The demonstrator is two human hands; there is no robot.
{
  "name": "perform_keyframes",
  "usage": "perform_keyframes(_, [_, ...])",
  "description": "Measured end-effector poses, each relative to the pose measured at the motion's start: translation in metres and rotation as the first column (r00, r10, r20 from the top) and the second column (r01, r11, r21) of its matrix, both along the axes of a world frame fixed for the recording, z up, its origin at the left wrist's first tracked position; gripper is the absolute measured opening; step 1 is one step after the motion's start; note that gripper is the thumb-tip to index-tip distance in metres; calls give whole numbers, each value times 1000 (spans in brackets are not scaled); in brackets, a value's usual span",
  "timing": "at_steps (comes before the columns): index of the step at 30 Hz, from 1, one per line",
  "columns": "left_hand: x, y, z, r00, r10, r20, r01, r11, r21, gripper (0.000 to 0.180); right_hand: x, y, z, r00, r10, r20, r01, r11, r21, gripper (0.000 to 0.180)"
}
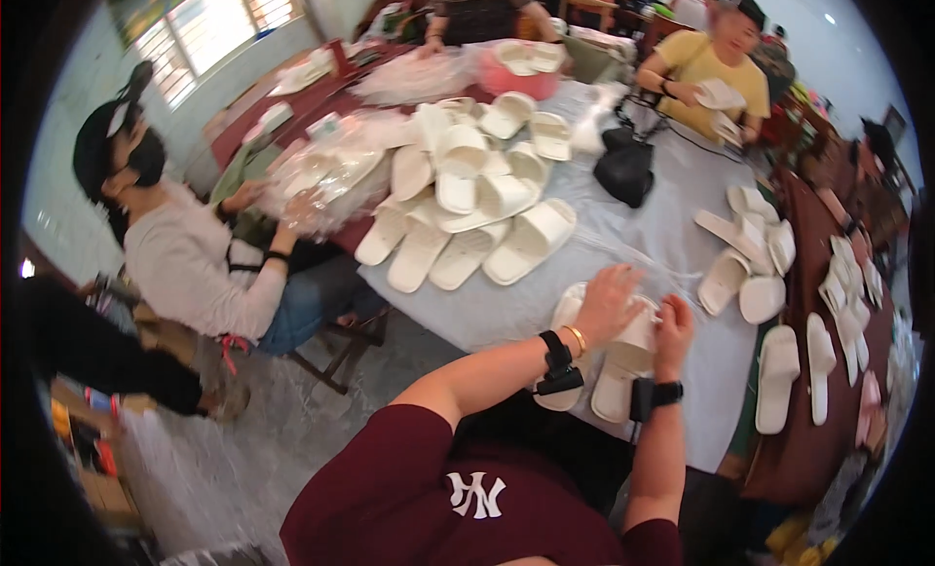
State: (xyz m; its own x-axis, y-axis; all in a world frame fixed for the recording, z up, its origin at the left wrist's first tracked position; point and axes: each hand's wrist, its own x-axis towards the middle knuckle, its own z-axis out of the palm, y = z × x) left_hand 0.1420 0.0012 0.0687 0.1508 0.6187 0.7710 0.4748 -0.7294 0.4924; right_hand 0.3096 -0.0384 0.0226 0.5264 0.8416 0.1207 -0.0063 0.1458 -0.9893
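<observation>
Both hands, left hand (609, 303) and right hand (674, 322), press flat on a pair of white slippers (623, 357); likely light, soft foam, best gripped by the straps.

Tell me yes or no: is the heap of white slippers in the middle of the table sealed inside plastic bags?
No: the heap of white slippers lies loose and bare on the grey table cover, no wrapping around it.

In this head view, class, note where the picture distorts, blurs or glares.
Head view: fisheye bends the table edge and blackens the corners; the window blows out white; both hands, left and right, look slightly soft over the pale slippers.
</observation>
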Motion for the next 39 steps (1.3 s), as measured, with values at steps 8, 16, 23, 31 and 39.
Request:
perform_keyframes(8, [-55,-69,-16,832,-342,-437,39,822,-568,30,27,-39,-36,999,23,-35,-26,996,-86,16])
perform_keyframes(16, [-33,-60,-30,914,-183,-363,-34,856,-516,34,24,-43,-33,873,95,478,-67,995,-75,16])
perform_keyframes(23, [-53,-52,-24,888,-209,-409,-3,887,-461,24,26,-52,-37,973,160,166,-143,984,-108,14])
perform_keyframes(31, [-153,93,79,695,262,-669,-209,965,160,9,24,-62,-29,977,114,182,-87,985,-150,16])
perform_keyframes(39, [-225,114,94,755,289,-589,-447,883,-140,46,32,-50,4,999,8,47,-4,997,-77,12])
